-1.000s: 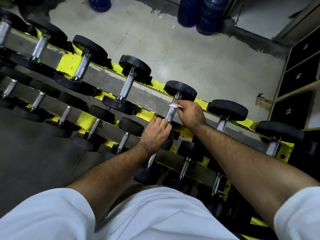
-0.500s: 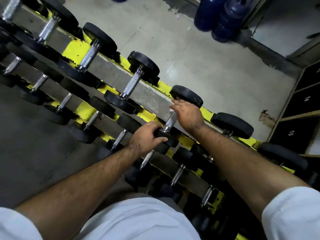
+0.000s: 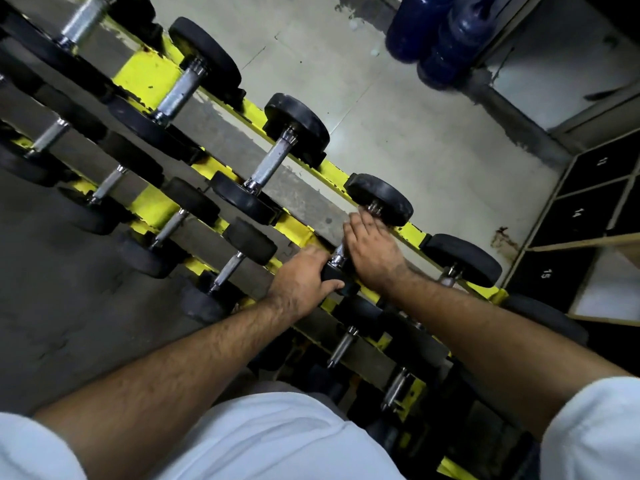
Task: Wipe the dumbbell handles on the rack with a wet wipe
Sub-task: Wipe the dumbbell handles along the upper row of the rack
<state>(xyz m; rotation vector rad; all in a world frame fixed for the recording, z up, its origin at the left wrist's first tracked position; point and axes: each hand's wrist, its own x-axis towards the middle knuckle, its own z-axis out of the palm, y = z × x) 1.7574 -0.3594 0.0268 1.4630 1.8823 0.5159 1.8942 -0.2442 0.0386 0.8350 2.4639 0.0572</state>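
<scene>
Head view, looking down over a yellow-and-grey steel dumbbell rack (image 3: 145, 72) that is running diagonally from the upper left of the frame to the lower right, with 2 tiers visible.

The worked black rubber-headed dumbbell with a chrome knurled handle (image 3: 381, 199) is sitting on the upper tier at centre right of the frame. Its far head is showing just above the right hand; its near head (image 3: 332, 273) is lying under the left hand.

The right hand (image 3: 372, 249) is lying over the chrome handle, palm down, fingers stretched forward together toward the far head, fingertips touching or nearly touching the collar. Whether the fingers are curling under the bar cannot be told. A short piece of handle is showing at the inner edge of the palm. The wet wipe is hidden; cannot tell whether it is under this hand.

The left hand (image 3: 304, 277) is clamping on the near head of the same dumbbell, fingers wrapped over its top and thumb along its near edge.

A second black dumbbell with a chrome handle (image 3: 273, 164) is resting on the upper tier up and left of the hands, another beyond it at upper left. Smaller dumbbells are lining the lower tier across the left and centre of the frame.

Blue plastic water jugs (image 3: 446, 39) are standing on the pale concrete floor (image 3: 398, 126) at upper right. Black numbered locker doors (image 3: 581, 216) are filling the right edge; 14 and 15 are readable. White short sleeves (image 3: 595, 431) and a white shirt are filling the bottom of the frame.
</scene>
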